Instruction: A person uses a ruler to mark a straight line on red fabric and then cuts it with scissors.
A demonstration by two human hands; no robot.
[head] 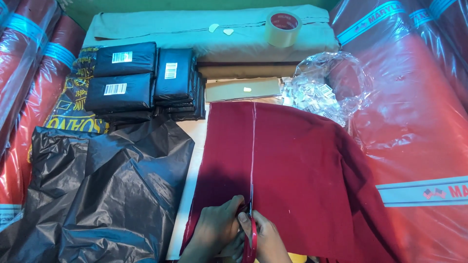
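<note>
A dark red cloth (292, 165) lies spread in front of me, with a thin white chalk line (253, 146) running straight down its middle. My right hand (265, 238) grips red-handled scissors (250, 234) whose blades sit on the near end of that line. My left hand (217, 226) presses flat on the cloth just left of the blades, touching the right hand.
Crumpled black plastic bags (107, 190) lie at the left. Stacked black wrapped packets (146, 80) sit behind them. A tape roll (283, 28) rests on folded grey cloth (209, 29). A clear bag of small tags (326, 90) lies at the right. Red plastic-wrapped fabric rolls (419, 112) flank both sides.
</note>
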